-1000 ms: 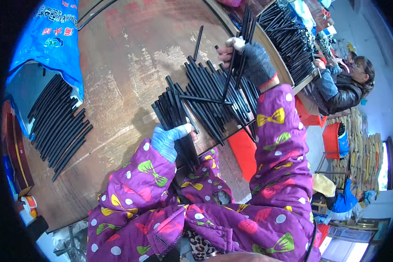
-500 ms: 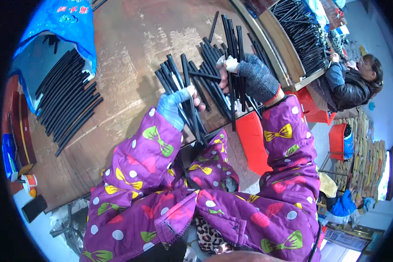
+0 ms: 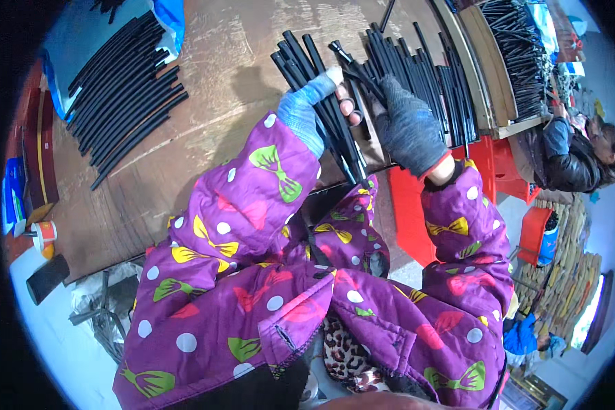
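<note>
My left hand, in a light blue glove with bare fingertips, is closed around a bundle of black tubes at the table's near edge. Just right of it, my right hand, in a dark grey-blue glove, is closed on a short black tube that slants up and left from its fingers. The right fingertips are mostly hidden behind the glove. Beyond that hand, a row of loose black tubes lies on the brown table.
More black tubes lie beside a blue bag at the left. A wooden-sided bin of black tubes stands at the right, near a person. Red containers are below the table edge. A small tub sits at far left.
The long tubes my right hand held upright are no longer in it; it now grips a slanted tube nearer my left hand. My left hand still holds its bundle. The whole view has shifted.
</note>
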Available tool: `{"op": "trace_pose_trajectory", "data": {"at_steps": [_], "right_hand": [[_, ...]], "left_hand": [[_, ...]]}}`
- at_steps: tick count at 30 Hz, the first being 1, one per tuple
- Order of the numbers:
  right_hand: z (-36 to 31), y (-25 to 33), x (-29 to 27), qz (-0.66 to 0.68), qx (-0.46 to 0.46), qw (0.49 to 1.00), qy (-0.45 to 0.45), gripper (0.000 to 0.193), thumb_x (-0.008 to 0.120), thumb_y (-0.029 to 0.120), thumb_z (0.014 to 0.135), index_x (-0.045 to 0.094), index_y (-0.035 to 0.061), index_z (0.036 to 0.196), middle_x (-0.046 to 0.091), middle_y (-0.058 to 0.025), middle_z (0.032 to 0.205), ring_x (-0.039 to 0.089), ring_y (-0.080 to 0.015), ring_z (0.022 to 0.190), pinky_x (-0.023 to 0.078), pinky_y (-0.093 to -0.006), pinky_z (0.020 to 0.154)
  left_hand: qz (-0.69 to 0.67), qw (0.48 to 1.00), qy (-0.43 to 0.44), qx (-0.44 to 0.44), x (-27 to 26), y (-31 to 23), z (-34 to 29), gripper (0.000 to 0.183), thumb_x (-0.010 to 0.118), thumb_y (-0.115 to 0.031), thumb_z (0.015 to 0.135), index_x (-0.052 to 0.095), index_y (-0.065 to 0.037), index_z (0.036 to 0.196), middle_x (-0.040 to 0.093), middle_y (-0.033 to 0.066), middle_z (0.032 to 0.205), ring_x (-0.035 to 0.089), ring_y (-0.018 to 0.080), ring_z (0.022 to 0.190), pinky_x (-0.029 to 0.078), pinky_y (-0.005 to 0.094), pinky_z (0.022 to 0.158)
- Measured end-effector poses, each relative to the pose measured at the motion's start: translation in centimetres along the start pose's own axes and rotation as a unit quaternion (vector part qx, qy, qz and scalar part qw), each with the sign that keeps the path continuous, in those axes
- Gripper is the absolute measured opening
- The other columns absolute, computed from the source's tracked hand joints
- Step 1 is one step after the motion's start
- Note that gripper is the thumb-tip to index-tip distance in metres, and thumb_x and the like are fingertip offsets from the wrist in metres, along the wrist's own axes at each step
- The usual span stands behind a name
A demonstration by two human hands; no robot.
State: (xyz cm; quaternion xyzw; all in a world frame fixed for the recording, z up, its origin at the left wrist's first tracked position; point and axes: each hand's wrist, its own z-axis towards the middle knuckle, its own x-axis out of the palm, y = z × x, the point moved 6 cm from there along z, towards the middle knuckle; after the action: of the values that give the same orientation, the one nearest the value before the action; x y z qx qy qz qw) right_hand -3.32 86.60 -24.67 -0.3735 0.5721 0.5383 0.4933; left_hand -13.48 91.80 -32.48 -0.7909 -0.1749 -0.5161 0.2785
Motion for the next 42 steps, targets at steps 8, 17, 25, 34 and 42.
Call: {"op": "trace_pose_trajectory", "data": {"at_steps": [8, 17, 25, 34, 42], "right_hand": [[0.0, 1.3, -0.1, -0.303, -0.111, 0.943, -0.082, 0.025, 0.052, 0.015, 0.072, 0.048, 0.0064, 0.095, 0.054, -0.0098, 0.084, 0.057, -0.0243, 0.075, 0.045, -0.0359, 0.061], [1.0, -6.1, -3.0, -0.214, -0.019, 0.975, -0.065, 0.029, 0.053, 0.005, 0.070, 0.049, 0.0077, 0.098, 0.057, -0.0161, 0.087, 0.057, -0.0354, 0.078, 0.045, -0.0428, 0.065], [-0.9, -11.4, -3.4, 0.487, 0.218, 0.846, 0.011, 0.017, 0.052, 0.013, 0.081, 0.053, 0.0015, 0.094, 0.052, -0.0020, 0.068, 0.049, -0.0102, 0.053, 0.042, -0.0233, 0.049], [-0.3, -10.2, -2.5, 0.735, 0.164, 0.657, -0.037, 0.028, 0.052, 0.015, 0.080, 0.049, -0.0006, 0.104, 0.057, -0.0112, 0.089, 0.058, -0.0216, 0.076, 0.050, -0.0350, 0.067], [1.4, -8.9, -1.3, 0.776, 0.134, 0.616, -0.027, 0.037, 0.050, 0.019, 0.083, 0.045, -0.0034, 0.113, 0.050, -0.0167, 0.114, 0.054, -0.0268, 0.099, 0.047, -0.0387, 0.082]], "left_hand": [[0.097, 0.990, -0.102, -0.001, -1.0, -0.3, -0.3, 0.020, 0.064, -0.027, 0.074, 0.054, -0.009, 0.074, 0.051, 0.0039, 0.060, 0.055, 0.0197, 0.054, 0.047, 0.0354, 0.047], [0.009, 0.994, -0.072, 0.086, -1.5, -0.6, 1.0, 0.012, 0.059, -0.013, 0.074, 0.053, -0.003, 0.070, 0.055, 0.0079, 0.066, 0.054, 0.0221, 0.061, 0.046, 0.0374, 0.060], [-0.054, 0.993, -0.044, 0.096, -0.5, -0.3, 1.8, 0.009, 0.056, -0.010, 0.075, 0.051, -0.002, 0.075, 0.055, 0.0111, 0.069, 0.054, 0.0246, 0.064, 0.045, 0.0393, 0.062], [-0.034, 0.994, -0.014, 0.099, 1.2, -0.3, 1.4, 0.010, 0.056, -0.008, 0.075, 0.053, -0.003, 0.083, 0.056, 0.0097, 0.072, 0.056, 0.0248, 0.068, 0.047, 0.0399, 0.063], [0.062, 0.997, -0.017, 0.032, 2.0, 1.5, 1.6, 0.020, 0.060, -0.005, 0.071, 0.051, -0.006, 0.089, 0.056, 0.0114, 0.075, 0.056, 0.0252, 0.068, 0.048, 0.0396, 0.061]]}}
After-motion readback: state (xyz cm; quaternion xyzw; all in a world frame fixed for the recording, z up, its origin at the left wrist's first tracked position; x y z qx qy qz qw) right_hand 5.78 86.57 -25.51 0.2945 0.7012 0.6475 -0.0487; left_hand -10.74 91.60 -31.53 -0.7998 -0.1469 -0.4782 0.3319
